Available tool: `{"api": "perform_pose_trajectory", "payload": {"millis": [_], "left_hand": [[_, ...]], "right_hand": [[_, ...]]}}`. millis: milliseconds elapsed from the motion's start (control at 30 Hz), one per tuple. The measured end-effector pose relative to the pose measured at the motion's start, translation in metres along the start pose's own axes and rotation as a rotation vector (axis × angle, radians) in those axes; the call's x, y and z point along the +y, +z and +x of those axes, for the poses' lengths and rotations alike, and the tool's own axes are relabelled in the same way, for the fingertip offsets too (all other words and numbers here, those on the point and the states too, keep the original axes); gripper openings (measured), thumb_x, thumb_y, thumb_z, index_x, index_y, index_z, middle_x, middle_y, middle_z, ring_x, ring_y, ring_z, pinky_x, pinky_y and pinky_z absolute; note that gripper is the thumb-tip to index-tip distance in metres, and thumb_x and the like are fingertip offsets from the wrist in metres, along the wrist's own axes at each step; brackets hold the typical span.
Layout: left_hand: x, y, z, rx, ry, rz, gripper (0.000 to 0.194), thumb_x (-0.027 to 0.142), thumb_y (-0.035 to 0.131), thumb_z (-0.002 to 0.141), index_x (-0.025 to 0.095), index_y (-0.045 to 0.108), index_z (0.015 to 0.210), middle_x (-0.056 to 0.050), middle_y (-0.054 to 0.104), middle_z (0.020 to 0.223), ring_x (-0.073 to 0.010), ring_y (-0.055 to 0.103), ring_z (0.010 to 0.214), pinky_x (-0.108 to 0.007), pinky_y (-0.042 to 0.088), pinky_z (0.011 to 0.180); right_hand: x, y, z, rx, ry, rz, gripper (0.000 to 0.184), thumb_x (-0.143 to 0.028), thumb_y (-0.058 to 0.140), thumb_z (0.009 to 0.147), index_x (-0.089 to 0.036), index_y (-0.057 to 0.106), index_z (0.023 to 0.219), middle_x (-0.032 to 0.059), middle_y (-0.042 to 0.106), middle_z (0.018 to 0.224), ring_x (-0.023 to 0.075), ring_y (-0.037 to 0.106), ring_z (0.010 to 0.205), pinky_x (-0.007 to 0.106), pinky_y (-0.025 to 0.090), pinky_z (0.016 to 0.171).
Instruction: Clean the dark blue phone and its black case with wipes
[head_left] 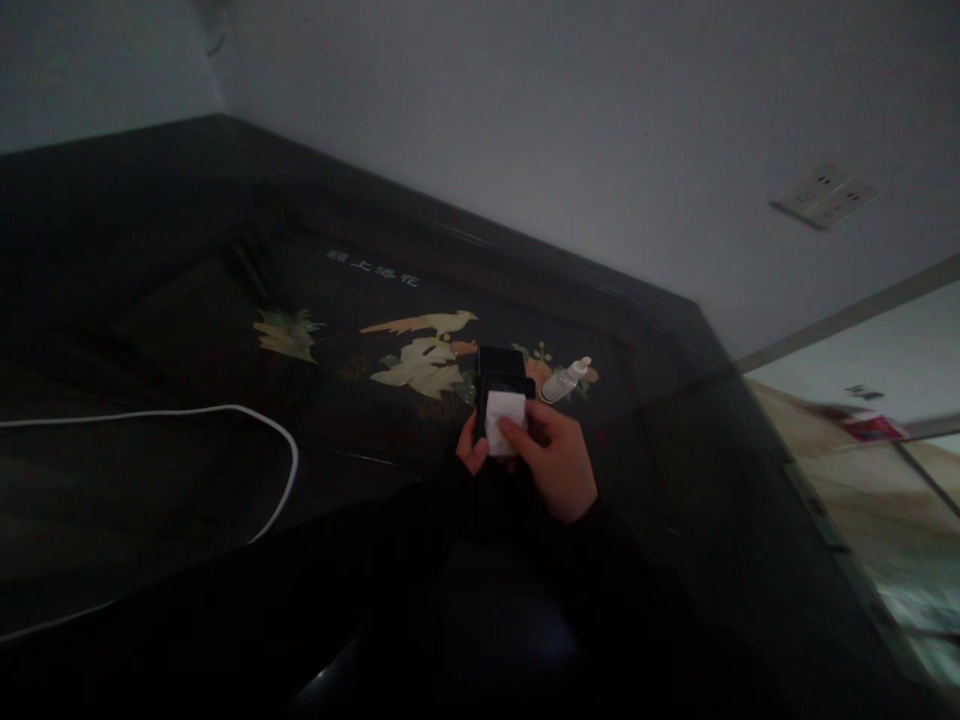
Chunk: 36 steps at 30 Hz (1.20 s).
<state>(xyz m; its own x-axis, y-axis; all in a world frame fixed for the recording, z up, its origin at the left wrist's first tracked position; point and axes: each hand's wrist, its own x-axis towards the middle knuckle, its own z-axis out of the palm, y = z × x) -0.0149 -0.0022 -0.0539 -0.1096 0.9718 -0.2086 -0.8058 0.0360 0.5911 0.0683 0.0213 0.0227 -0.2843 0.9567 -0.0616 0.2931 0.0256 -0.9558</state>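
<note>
A white cotton pad pressed against a black handheld device, held above the tabletop.
The right hand pinches the pad to the device's face, while the left hand grips the device narrowly from the left side. Just beyond them to the right, a clear plastic bottle with a white nozzle lies tilted on the tabletop, its contents too dim to tell. A white cable curves well off to the left.

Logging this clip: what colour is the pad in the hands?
The pad is white, seen best in the head view.
</note>
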Motion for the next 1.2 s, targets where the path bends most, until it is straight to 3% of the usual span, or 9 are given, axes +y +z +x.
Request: {"api": "perform_pose_trajectory", "payload": {"millis": [100, 233, 433, 567, 700, 800, 933, 1033, 1200], "left_hand": [[0.003, 0.004, -0.005, -0.035, 0.033, -0.012, 0.071, 0.052, 0.070, 0.046, 0.017, 0.053, 0.106, -0.001, 0.060, 0.068, -0.0169, 0.057, 0.065, -0.030, 0.044, 0.066], [0.005, 0.004, -0.005, -0.027, 0.027, -0.029, 0.064, 0.049, 0.066, 0.056, 0.020, 0.048, 0.111, -0.001, 0.063, 0.073, -0.0137, 0.055, 0.054, -0.028, 0.042, 0.056], [-0.001, -0.001, 0.003, 0.092, 0.040, -0.095, 0.067, 0.045, 0.072, 0.046, 0.020, 0.049, 0.104, -0.003, 0.065, 0.090, -0.0196, 0.060, 0.085, -0.028, 0.045, 0.074], [-0.004, -0.001, 0.001, 0.025, 0.034, -0.004, 0.069, 0.048, 0.066, 0.055, 0.019, 0.044, 0.113, -0.003, 0.063, 0.089, -0.0167, 0.059, 0.075, -0.026, 0.043, 0.063], [-0.004, -0.003, 0.001, -0.106, 0.079, 0.108, 0.075, 0.054, 0.066, 0.052, 0.018, 0.046, 0.115, -0.003, 0.062, 0.085, -0.0130, 0.052, 0.063, -0.026, 0.040, 0.060], [-0.003, -0.005, 0.002, -0.123, 0.093, 0.102, 0.077, 0.055, 0.065, 0.053, 0.018, 0.046, 0.118, -0.003, 0.062, 0.090, -0.0117, 0.052, 0.061, -0.025, 0.040, 0.059], [-0.002, -0.010, 0.000, -0.088, 0.078, 0.088, 0.073, 0.048, 0.061, 0.063, 0.022, 0.037, 0.127, -0.004, 0.059, 0.110, -0.0181, 0.058, 0.088, -0.025, 0.044, 0.069], [-0.009, -0.017, 0.009, -0.054, 0.102, 0.065, 0.070, 0.048, 0.062, 0.063, 0.022, 0.041, 0.125, -0.004, 0.054, 0.120, -0.0223, 0.050, 0.110, -0.029, 0.043, 0.085], [-0.027, -0.033, 0.036, -0.020, 0.111, 0.083, 0.086, 0.054, 0.069, 0.046, 0.022, 0.044, 0.121, -0.003, 0.042, 0.133, -0.0269, 0.026, 0.128, -0.033, 0.027, 0.103]], "right_hand": [[-0.005, -0.001, 0.017, 0.026, -0.023, 0.026, 0.020, -0.033, 0.057, 0.071, -0.016, 0.059, 0.082, -0.0014, 0.057, 0.061, 0.0100, 0.051, 0.047, 0.021, 0.042, 0.041], [0.003, -0.001, -0.008, -0.028, 0.019, 0.016, 0.018, -0.031, 0.058, 0.071, -0.015, 0.059, 0.080, -0.0014, 0.056, 0.059, 0.0100, 0.050, 0.045, 0.020, 0.040, 0.038], [0.021, -0.003, -0.052, -0.175, 0.165, -0.084, 0.019, -0.033, 0.054, 0.076, -0.015, 0.057, 0.072, -0.0017, 0.052, 0.057, 0.0095, 0.048, 0.045, 0.020, 0.040, 0.040], [0.013, -0.004, -0.026, -0.095, 0.068, -0.042, 0.016, -0.031, 0.056, 0.074, -0.015, 0.058, 0.075, -0.0011, 0.054, 0.060, 0.0097, 0.050, 0.047, 0.020, 0.041, 0.041], [-0.002, -0.006, 0.011, -0.026, -0.035, 0.009, 0.017, -0.032, 0.057, 0.072, -0.015, 0.057, 0.076, -0.0020, 0.054, 0.059, 0.0094, 0.049, 0.046, 0.020, 0.043, 0.040], [-0.004, -0.005, 0.014, -0.051, -0.037, 0.019, 0.018, -0.032, 0.057, 0.073, -0.015, 0.058, 0.079, -0.0022, 0.054, 0.059, 0.0094, 0.049, 0.045, 0.020, 0.043, 0.040], [0.007, -0.001, -0.015, -0.133, 0.059, -0.035, 0.021, -0.032, 0.054, 0.075, -0.013, 0.059, 0.083, 0.0000, 0.057, 0.062, 0.0102, 0.051, 0.048, 0.020, 0.042, 0.041], [0.017, -0.003, -0.037, -0.186, 0.108, -0.134, 0.021, -0.031, 0.052, 0.077, -0.013, 0.061, 0.084, 0.0014, 0.059, 0.063, 0.0113, 0.052, 0.051, 0.021, 0.044, 0.044], [0.019, -0.021, -0.044, -0.114, -0.076, -0.258, 0.016, -0.024, 0.052, 0.079, -0.015, 0.062, 0.087, 0.0052, 0.063, 0.079, 0.0136, 0.059, 0.064, 0.022, 0.048, 0.052]]}}
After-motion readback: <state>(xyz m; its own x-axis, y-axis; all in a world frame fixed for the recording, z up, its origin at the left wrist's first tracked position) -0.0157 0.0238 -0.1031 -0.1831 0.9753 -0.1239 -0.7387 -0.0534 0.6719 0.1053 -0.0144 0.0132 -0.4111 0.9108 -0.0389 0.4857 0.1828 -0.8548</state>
